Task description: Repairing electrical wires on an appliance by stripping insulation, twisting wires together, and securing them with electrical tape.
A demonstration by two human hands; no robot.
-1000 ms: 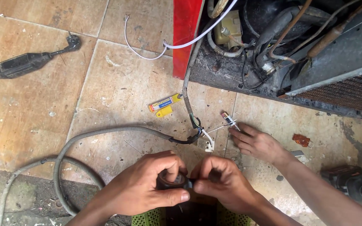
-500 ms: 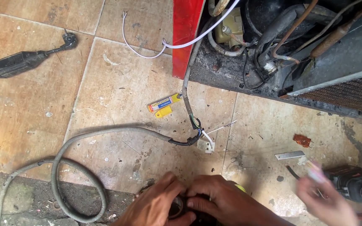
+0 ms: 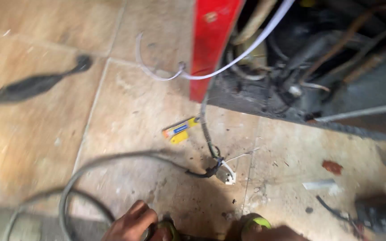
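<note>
Down at the bottom edge, the left hand (image 3: 132,223) curls its fingers around a green-edged object (image 3: 168,227); the right hand (image 3: 269,232) is mostly cut off, its grip unclear. Beyond lie a grey cable (image 3: 112,160), a small yellow packet (image 3: 179,130) with blue label, and a red panel (image 3: 211,44).

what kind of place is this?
Probably a repair spot on a tiled floor, at the opened base of a red appliance: exposed pipes and wiring, a loose grey cable, a yellow tool.
</note>
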